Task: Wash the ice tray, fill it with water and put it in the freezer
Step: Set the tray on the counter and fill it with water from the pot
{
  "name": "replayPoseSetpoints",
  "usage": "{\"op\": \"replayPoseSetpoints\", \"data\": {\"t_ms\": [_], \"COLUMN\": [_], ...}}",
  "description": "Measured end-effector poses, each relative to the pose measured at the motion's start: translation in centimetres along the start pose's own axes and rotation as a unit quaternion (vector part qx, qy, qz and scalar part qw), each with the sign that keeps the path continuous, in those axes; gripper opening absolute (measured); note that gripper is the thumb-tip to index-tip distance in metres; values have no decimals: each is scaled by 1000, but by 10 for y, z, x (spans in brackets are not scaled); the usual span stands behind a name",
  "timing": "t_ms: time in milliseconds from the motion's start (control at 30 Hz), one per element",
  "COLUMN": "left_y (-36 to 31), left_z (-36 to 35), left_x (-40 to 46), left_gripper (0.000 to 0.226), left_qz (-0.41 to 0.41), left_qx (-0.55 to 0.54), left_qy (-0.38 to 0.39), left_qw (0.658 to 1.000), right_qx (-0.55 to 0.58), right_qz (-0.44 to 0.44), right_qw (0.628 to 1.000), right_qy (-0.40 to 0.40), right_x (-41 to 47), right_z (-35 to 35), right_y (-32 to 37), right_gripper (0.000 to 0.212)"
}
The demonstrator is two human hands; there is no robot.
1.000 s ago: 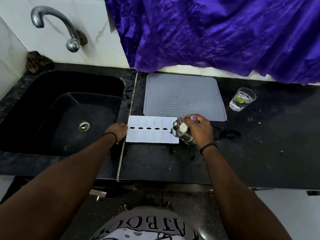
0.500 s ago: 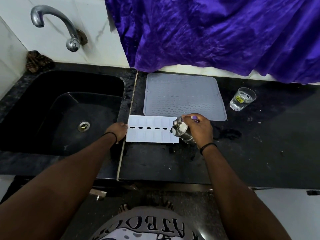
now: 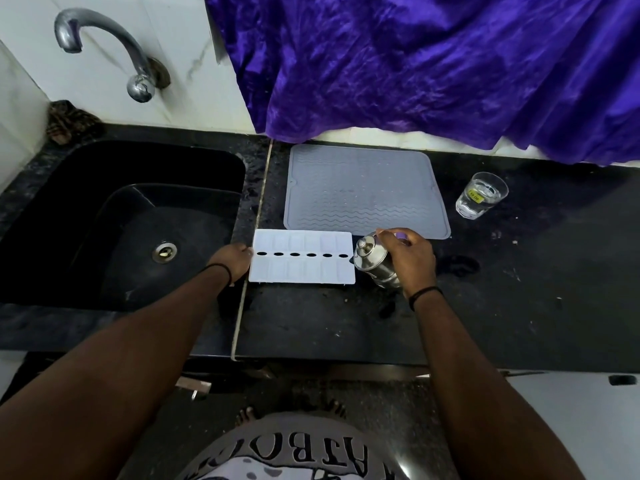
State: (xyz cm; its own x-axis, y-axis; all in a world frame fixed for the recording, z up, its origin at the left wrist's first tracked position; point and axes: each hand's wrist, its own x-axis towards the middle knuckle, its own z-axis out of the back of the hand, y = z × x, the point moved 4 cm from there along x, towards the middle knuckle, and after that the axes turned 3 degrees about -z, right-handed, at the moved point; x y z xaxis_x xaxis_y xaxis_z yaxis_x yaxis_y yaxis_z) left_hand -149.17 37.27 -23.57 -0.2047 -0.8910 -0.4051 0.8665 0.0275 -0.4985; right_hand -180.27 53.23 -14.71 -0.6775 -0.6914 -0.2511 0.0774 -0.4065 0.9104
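A white ice tray [image 3: 302, 257] with a row of dark oval holes along its middle lies flat on the black counter, just right of the sink. My left hand [image 3: 232, 261] holds its left edge. My right hand [image 3: 408, 259] grips a small steel vessel [image 3: 374, 263], tilted with its knobbed top toward the tray's right end. No stream of water can be made out.
A black sink [image 3: 114, 223] with a drain lies to the left under a steel tap [image 3: 104, 46]. A grey drying mat [image 3: 363, 192] sits behind the tray. A glass of water [image 3: 479, 195] stands at the right. Purple cloth [image 3: 433, 71] hangs above the counter.
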Motion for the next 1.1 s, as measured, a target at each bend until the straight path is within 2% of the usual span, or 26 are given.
{"op": "replayPoseSetpoints", "data": {"t_ms": [367, 433, 533, 600, 800, 900, 967, 1033, 1100], "left_y": [-4, -5, -5, -3, -3, -15, -34, -69, -114], "left_z": [2, 3, 3, 4, 2, 14, 30, 43, 41], "left_x": [-6, -7, -7, -8, -6, -11, -19, -31, -42], "left_gripper": [34, 35, 35, 34, 30, 33, 35, 36, 36], "left_qz": [-3, -4, -4, 3, 39, 39, 3, -100, -235], "left_qx": [1, 4, 5, -11, -79, -57, 8, 48, 42], "left_qy": [-5, -6, -6, -5, 17, -47, -137, -204, -186], "left_qw": [1000, 1000, 1000, 1000, 996, 996, 991, 973, 953], "right_qx": [4, 48, 140, 190, 305, 339, 348, 348, 347], "right_qz": [-5, -17, -39, -55, -89, -102, -101, -102, -100], "right_qw": [1000, 999, 989, 980, 948, 935, 932, 932, 932], "right_qy": [3, 8, 14, 24, 23, 25, 26, 28, 29], "right_x": [-1, -1, -1, -2, -1, -1, -1, -1, -2], "right_z": [-2, -3, -3, -2, 5, 10, 12, 13, 11], "right_y": [-5, -5, -7, -11, -23, -28, -30, -30, -30], "right_gripper": [37, 32, 13, 11, 36, 45, 50, 52, 52]}}
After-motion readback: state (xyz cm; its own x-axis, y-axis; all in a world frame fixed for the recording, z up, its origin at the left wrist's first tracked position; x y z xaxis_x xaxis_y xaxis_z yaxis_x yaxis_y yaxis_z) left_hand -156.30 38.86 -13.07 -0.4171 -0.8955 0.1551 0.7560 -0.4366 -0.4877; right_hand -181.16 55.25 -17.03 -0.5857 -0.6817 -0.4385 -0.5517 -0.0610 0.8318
